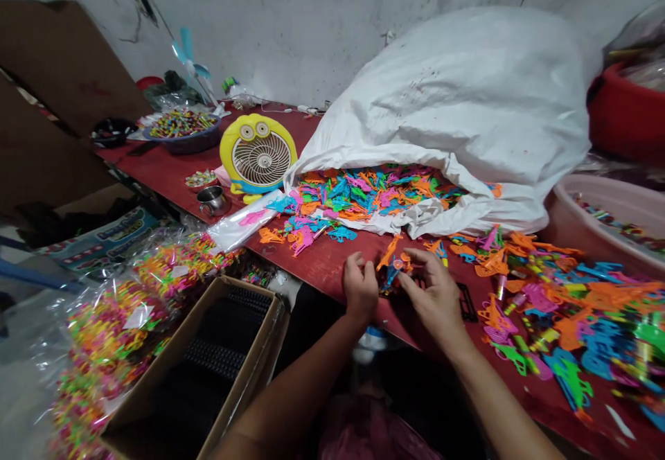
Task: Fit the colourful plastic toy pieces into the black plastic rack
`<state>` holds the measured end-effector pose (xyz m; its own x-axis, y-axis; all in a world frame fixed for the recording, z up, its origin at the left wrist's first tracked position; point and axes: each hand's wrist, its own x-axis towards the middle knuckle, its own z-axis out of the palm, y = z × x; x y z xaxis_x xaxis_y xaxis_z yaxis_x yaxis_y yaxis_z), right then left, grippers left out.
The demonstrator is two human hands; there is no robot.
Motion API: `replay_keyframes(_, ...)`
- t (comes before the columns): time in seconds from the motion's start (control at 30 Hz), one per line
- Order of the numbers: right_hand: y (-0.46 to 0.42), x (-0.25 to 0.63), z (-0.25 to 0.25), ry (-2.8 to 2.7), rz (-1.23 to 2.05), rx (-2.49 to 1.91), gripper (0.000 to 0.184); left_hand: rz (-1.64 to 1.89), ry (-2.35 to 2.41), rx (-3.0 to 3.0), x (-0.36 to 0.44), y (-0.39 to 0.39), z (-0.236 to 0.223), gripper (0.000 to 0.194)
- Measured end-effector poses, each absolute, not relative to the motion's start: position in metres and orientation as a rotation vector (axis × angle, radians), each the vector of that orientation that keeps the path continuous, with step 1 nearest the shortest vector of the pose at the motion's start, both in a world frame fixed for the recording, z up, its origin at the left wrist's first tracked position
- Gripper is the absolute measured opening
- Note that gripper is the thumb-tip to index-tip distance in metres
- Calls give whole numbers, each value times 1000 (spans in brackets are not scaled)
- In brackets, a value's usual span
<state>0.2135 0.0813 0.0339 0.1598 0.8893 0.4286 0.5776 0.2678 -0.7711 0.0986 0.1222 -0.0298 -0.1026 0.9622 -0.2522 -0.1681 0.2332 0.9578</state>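
Bare left hand (359, 287) and bare right hand (433, 301) close together, fingertips pinching a small orange-and-blue plastic toy piece (393, 266) between them, its long axis slanting up-right, away from the body; beyond, across a red tabletop (327, 262), a bulging white woven sack (441, 93).

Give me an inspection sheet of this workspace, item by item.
Surface: red-painted table, strewn with plastic parts.
Job's things: small orange-and-blue plastic toy piece, held between both hands.
Clutter: loose coloured plastic parts; white sack spilling more; yellow desk fan; steel cup.
Grippers: nothing seen; bare left hand and right hand pinch the piece.
Cables: thin white cable near the wall.
Surroundings: cardboard box; bagged coloured parts; pink tub; cracked wall.
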Motion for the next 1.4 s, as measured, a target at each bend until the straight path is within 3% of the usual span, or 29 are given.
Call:
replay_keyframes(0.13,80,201,23,-1513,436,-1398,41,1440,1282,1442,74,113,-4,30)
replay_keyframes(0.33,76,197,7,-1382,373,-1405,40,1164,1031,2084,59,126,29,51)
replay_keyframes(0.47,68,200,-5,-1349,458,-1445,35,1002,985,2253,55,136,43,50)
replay_keyframes(0.73,58,198,-21,-1369,602,-1468,31,999,978,2402,53,140,52,28)
replay_keyframes(1.0,55,194,-22,-1436,473,-1459,25,1011,991,2435,54,138,43,11)
replay_keyframes(1.13,56,192,-16,-1403,461,-1492,25,944,978,2317,53,143,45,14)
replay_keyframes(1.4,58,193,-18,-1301,554,-1445,23,766,947,2230,51,151,52,41)
